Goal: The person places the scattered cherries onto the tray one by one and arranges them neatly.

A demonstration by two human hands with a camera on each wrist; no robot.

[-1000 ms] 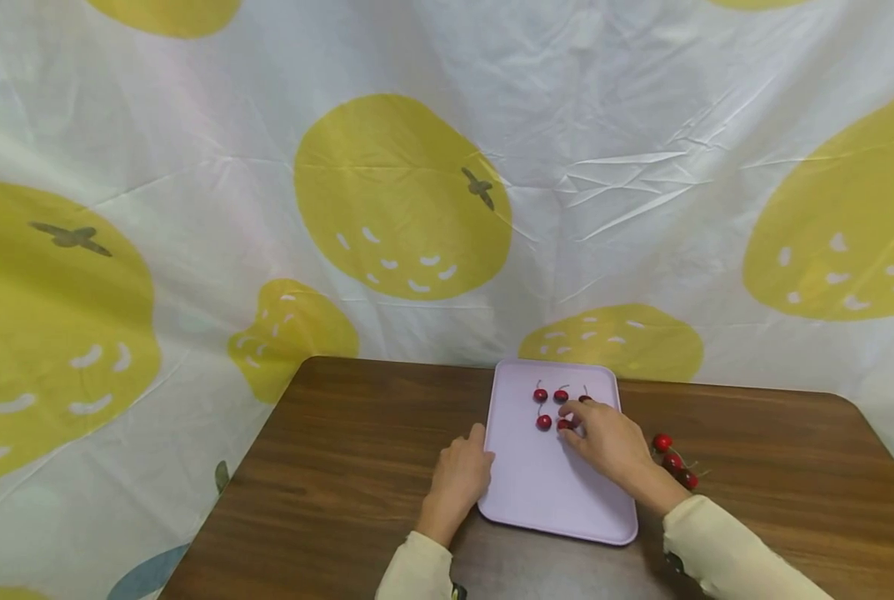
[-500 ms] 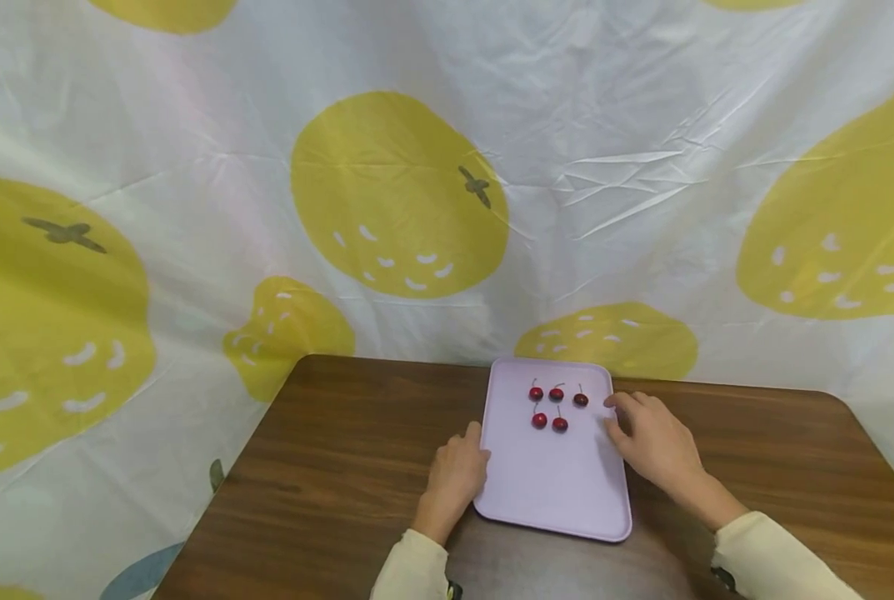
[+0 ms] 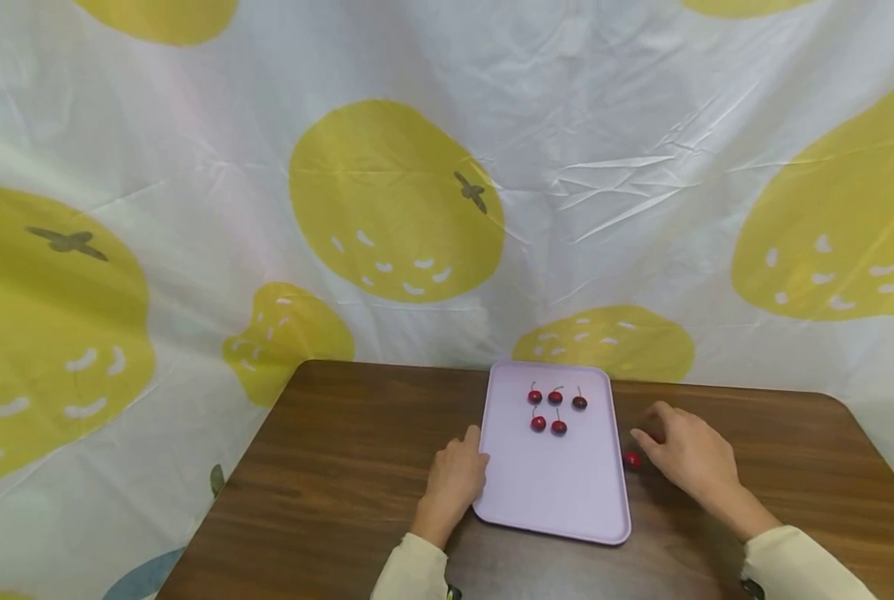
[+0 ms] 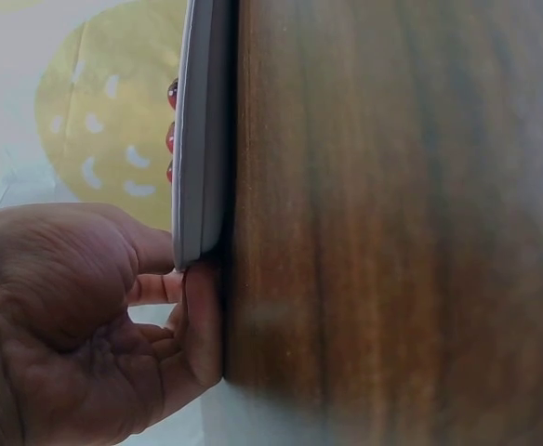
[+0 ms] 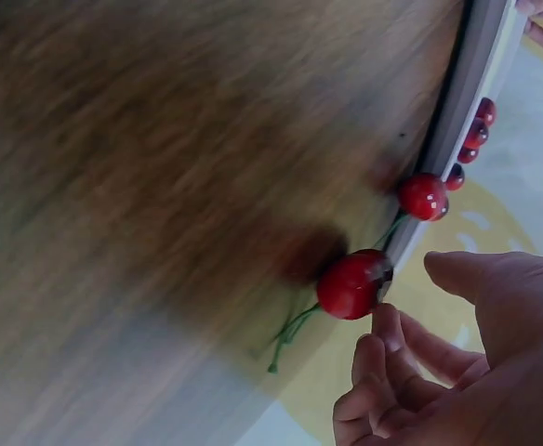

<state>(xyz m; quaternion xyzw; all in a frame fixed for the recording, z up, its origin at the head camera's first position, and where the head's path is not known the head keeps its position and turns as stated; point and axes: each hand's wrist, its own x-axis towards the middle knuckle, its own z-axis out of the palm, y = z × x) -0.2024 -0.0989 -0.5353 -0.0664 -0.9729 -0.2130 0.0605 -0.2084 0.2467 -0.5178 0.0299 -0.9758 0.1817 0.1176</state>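
A lilac tray [image 3: 551, 492] lies on the table, bearing several red cherries [image 3: 538, 423] with stems, in two rows toward its far end. At its left edge my left hand [image 3: 456, 475] pinches the rim, the thumb above and fingers curled beneath, as the left wrist view shows. Off the tray's right edge, my right hand [image 3: 690, 454] hovers by loose cherries on the table. In the right wrist view the nearest dark-red cherry [image 5: 350, 286] sits right at its fingertips, thumb apart from it. Another cherry [image 5: 422, 196] is closer to the tray. In the head view the hand hides part of this group.
The brown wooden table [image 3: 342, 467] extends to both sides of the tray. Behind it hangs a white curtain [image 3: 604, 225] printed with yellow fruit, reaching the table's far edge.
My right hand has let go of a cherry in the tray's nearer row and moved right, over the rim, to the loose cherries. My left hand has stayed at the tray's left edge.
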